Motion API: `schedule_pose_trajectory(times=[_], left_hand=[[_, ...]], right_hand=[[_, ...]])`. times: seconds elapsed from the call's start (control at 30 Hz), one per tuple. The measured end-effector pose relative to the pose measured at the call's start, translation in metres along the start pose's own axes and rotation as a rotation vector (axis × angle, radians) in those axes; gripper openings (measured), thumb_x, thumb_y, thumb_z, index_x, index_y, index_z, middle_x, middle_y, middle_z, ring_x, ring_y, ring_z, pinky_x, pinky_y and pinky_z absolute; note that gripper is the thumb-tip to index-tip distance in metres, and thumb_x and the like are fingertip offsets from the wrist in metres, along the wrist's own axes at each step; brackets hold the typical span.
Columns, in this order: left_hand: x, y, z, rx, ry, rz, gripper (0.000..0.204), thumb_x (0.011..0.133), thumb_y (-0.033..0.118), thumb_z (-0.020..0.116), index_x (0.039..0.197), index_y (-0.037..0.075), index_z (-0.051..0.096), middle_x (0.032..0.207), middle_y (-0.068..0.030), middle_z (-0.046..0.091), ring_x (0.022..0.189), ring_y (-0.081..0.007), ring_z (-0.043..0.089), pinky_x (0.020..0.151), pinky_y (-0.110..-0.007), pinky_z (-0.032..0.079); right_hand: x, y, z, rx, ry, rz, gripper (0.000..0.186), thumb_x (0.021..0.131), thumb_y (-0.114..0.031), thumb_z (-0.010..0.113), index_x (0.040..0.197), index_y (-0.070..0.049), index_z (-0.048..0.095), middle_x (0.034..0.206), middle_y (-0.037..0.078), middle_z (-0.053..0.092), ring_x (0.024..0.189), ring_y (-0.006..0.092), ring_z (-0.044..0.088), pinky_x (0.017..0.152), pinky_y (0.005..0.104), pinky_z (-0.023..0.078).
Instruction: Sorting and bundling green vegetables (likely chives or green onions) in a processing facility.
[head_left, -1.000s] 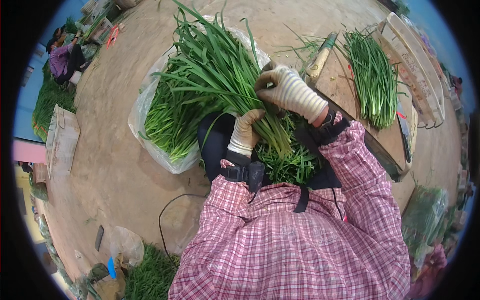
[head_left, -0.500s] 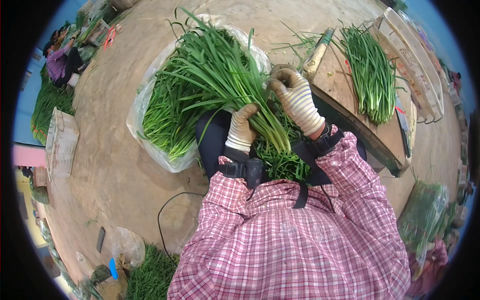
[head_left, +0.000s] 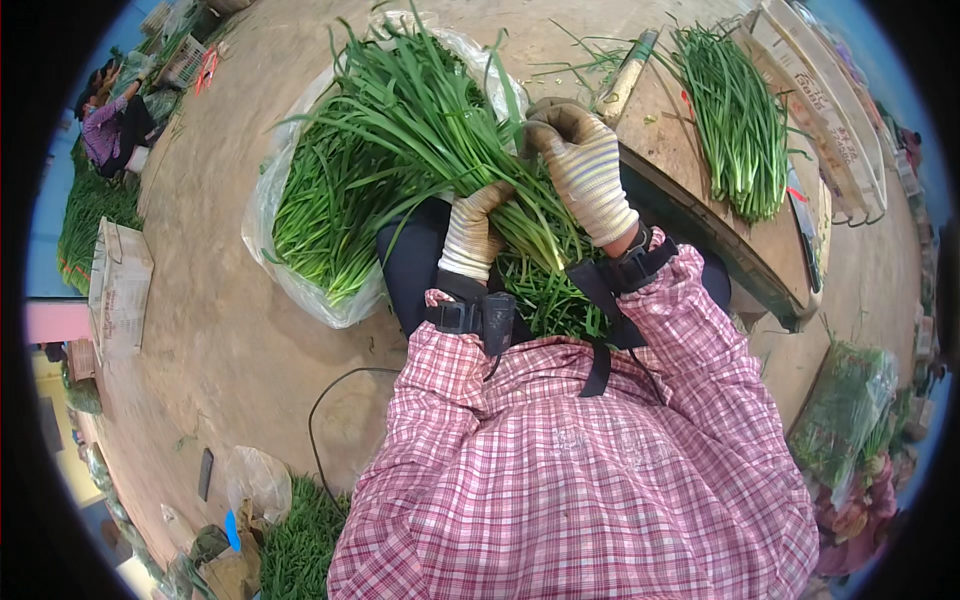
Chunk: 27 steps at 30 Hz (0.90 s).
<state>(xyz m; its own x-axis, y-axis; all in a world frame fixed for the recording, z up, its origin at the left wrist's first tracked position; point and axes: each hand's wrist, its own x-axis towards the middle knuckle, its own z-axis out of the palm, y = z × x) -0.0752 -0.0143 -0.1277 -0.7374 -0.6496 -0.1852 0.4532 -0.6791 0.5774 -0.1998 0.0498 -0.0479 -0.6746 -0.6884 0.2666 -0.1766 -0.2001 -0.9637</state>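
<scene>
My left hand (head_left: pixel 470 235), in a striped, stained work glove, is wrapped round a thick bunch of green chives (head_left: pixel 440 130). Its long leaves fan away from me, and its pale stems point toward my lap. At the bunch's right side is my gloved right hand (head_left: pixel 585 175), fingers curled in a pinch; what they hold, if anything, is hidden. Beneath the bunch, a clear plastic bag (head_left: pixel 262 225) lies spread under a big heap of chives (head_left: pixel 325 235). More loose greens (head_left: pixel 550 300) cover my lap between the forearms.
At my right, a wooden board (head_left: pixel 665 150) carries a neat chive bundle (head_left: pixel 735 130), a knife (head_left: pixel 803 240) and a pale roll-like object (head_left: pixel 630 75). Beyond it stands a white crate (head_left: pixel 815 95). Another crate (head_left: pixel 122 285) and a seated person (head_left: pixel 115 130) are at the left.
The whole view has shifted slightly. My left hand keeps its hold on the chives; my right hand stays pinched at the bunch's right side, turned a little more upright.
</scene>
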Motion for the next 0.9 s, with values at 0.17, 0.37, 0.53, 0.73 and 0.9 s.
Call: schedule_pose_trajectory(times=[0.17,0.37,0.53,0.73,0.9], left_hand=[[0.002,-0.008,-0.005,0.063,-0.050,0.021,0.030,0.080,0.005,0.069,0.108,0.000,0.064,0.095,-0.0072,0.068,0.088,-0.0207,0.067,0.081,-0.035,0.057],[-0.001,0.000,0.005,0.226,-0.138,-0.035,0.031,0.082,0.004,0.067,0.113,0.000,0.063,0.096,-0.0091,0.071,0.081,-0.0216,0.069,0.074,-0.035,0.058],[0.007,-0.007,-0.002,0.195,0.190,-0.114,0.015,0.085,0.009,0.066,0.094,-0.002,0.072,0.088,-0.0083,0.071,0.077,-0.0194,0.068,0.069,-0.034,0.058],[0.010,-0.013,-0.003,0.326,0.172,0.020,0.018,0.086,0.010,0.065,0.096,-0.004,0.071,0.091,-0.0097,0.071,0.079,-0.0207,0.068,0.072,-0.035,0.058],[0.010,-0.016,0.006,0.232,0.265,0.012,0.022,0.086,0.009,0.063,0.103,-0.004,0.069,0.100,-0.0115,0.070,0.092,-0.0230,0.067,0.084,-0.038,0.055]], right_hand=[[0.014,0.014,0.011,-0.475,-0.060,-0.502,0.009,0.082,-0.008,0.071,0.087,-0.001,0.066,0.082,0.018,0.067,0.073,0.0351,0.064,0.067,0.0398,0.052],[0.048,-0.050,-0.020,-0.033,0.035,-0.289,0.009,0.090,-0.008,0.066,0.093,0.000,0.069,0.082,0.009,0.071,0.072,0.0134,0.065,0.067,0.0267,0.053],[0.034,-0.044,-0.104,-1.423,0.062,-0.307,0.022,0.092,-0.010,0.063,0.114,-0.004,0.065,0.116,0.015,0.066,0.093,0.0279,0.068,0.085,0.0360,0.056],[-0.038,-0.012,-0.057,-0.824,-0.185,0.030,0.052,0.092,-0.038,0.060,0.125,0.002,0.056,0.115,0.028,0.063,0.109,0.0420,0.060,0.094,0.0454,0.048],[-0.056,0.006,-0.031,-1.124,-0.555,0.240,0.094,0.062,-0.051,0.084,0.129,0.004,0.047,0.118,0.024,0.062,0.112,0.0377,0.059,0.094,0.0448,0.047]])
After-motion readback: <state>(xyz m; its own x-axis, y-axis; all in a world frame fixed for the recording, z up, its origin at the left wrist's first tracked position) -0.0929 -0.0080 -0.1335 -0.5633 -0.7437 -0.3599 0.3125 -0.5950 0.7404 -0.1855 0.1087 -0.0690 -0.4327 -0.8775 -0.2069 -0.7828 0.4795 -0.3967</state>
